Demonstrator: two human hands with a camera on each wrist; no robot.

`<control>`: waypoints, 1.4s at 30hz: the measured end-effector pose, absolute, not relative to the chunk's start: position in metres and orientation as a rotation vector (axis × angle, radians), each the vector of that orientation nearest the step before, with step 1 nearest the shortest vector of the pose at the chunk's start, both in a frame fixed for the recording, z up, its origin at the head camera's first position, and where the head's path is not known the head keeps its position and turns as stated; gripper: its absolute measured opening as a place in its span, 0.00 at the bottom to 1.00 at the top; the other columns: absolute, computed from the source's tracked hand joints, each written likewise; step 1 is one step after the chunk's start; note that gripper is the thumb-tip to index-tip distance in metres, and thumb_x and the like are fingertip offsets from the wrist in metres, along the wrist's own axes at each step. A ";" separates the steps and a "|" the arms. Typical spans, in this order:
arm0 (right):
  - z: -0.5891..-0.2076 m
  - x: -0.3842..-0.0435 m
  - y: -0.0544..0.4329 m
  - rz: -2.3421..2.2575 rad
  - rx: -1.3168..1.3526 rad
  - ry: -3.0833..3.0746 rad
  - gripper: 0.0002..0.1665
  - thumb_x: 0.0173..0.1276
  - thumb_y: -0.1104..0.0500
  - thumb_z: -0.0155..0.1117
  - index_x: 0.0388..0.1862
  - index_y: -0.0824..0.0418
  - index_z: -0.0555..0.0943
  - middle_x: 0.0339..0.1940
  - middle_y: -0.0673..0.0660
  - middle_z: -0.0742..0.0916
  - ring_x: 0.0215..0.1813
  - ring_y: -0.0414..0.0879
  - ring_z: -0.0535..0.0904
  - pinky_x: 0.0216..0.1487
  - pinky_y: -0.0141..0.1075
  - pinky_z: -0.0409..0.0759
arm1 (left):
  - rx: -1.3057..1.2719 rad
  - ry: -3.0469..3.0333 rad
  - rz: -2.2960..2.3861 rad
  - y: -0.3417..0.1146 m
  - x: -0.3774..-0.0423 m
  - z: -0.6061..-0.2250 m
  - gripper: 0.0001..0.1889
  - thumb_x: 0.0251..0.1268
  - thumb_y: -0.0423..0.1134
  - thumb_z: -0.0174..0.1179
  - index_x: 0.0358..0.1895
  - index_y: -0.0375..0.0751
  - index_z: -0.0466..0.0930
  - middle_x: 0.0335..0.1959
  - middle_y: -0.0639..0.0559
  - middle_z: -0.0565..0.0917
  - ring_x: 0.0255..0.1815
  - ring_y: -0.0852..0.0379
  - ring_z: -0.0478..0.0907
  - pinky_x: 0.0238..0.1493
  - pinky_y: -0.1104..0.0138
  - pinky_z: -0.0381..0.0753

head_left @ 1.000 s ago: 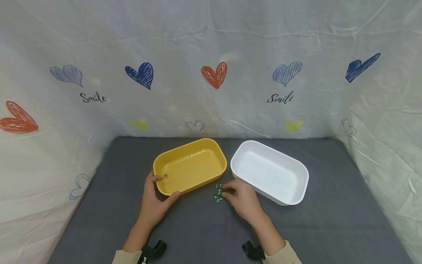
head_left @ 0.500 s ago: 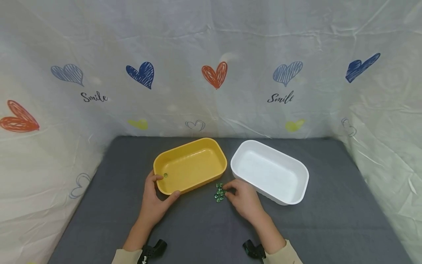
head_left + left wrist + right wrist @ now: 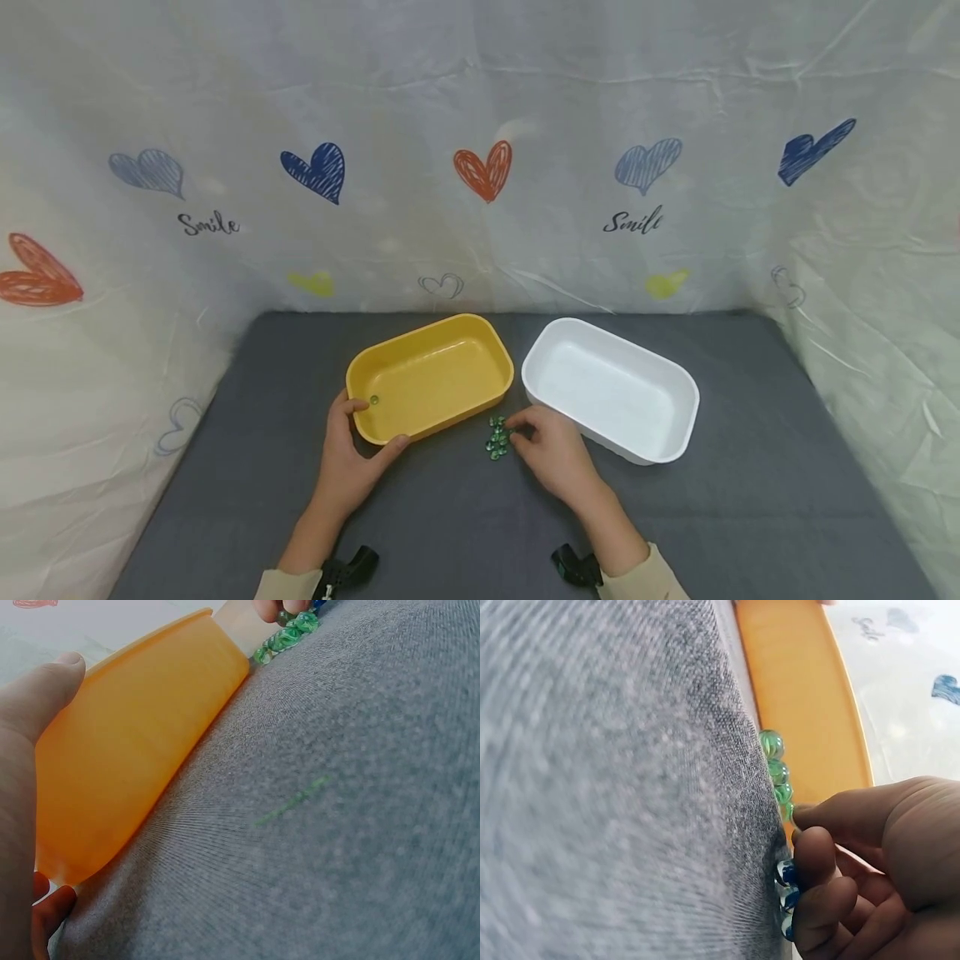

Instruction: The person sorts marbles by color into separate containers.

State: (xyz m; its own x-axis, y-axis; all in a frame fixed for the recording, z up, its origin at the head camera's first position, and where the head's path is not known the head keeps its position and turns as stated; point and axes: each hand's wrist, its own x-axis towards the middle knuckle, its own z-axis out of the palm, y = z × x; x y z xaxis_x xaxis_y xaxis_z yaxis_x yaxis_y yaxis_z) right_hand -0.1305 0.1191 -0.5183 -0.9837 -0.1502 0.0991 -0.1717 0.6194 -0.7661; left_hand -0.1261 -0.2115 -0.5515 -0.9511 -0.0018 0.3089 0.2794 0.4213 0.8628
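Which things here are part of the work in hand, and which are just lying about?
In use:
- left hand gripping the yellow tub
- right hand at the pile of green marbles, fingertips on them
- one green marble in the yellow tub

Lying about:
- white tub, nothing in it, untouched
- grey cloth
- heart-print sheet behind

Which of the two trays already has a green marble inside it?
The yellow tray, held by the left hand: one green marble lies near its corner. The white tray holds nothing.
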 end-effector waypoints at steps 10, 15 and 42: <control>-0.500 -0.131 0.112 1.354 0.368 -2.749 0.10 0.70 0.67 0.76 0.48 0.57 0.92 0.42 0.48 0.89 0.27 0.35 0.76 0.31 0.35 0.78 | -0.205 -2.443 -1.519 -0.213 -0.123 -0.553 0.39 0.62 0.37 0.82 0.68 0.36 0.64 0.89 0.40 0.51 0.87 0.37 0.53 0.70 0.79 0.56; -0.483 -0.140 0.105 1.412 0.375 -2.690 0.10 0.71 0.65 0.76 0.50 0.59 0.92 0.39 0.46 0.88 0.25 0.38 0.75 0.29 0.36 0.77 | -0.235 -2.426 -1.531 -0.213 -0.125 -0.555 0.39 0.62 0.36 0.82 0.67 0.33 0.64 0.89 0.39 0.50 0.86 0.36 0.54 0.70 0.79 0.57; -0.485 -0.178 0.072 1.730 0.188 -2.655 0.14 0.77 0.59 0.71 0.57 0.63 0.90 0.46 0.56 0.90 0.19 0.51 0.84 0.24 0.38 0.80 | -0.247 -2.413 -1.527 -0.211 -0.126 -0.552 0.39 0.61 0.35 0.82 0.67 0.33 0.64 0.89 0.40 0.51 0.86 0.36 0.55 0.71 0.79 0.57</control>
State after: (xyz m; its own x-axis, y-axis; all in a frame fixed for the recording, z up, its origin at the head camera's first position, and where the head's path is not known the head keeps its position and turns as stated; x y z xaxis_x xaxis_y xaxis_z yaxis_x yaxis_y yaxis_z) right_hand -0.1777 0.0718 -0.4851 -0.9924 -0.1171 0.0369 -0.0810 0.3991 -0.9133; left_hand -0.1259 -0.2114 -0.5517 -0.9478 -0.0026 0.3187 0.2869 0.4288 0.8566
